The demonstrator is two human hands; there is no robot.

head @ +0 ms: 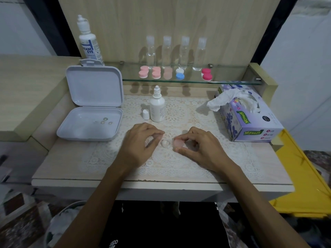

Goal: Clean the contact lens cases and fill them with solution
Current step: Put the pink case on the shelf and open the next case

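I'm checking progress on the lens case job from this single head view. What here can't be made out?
- Whether the clear well between the hands holds solution: transparent and too small.
- Left hand: whether its fingertips hold anything; they hide the spot.
- The pale pink cap in the right hand: fingers cover its rim.
- Large bottle label: turned away, partly hidden by the white box lid.

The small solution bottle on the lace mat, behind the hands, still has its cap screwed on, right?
No. The head view shows the small solution bottle on the lace mat behind the hands with its nozzle bare; its white cap is off, standing on the mat beside it.
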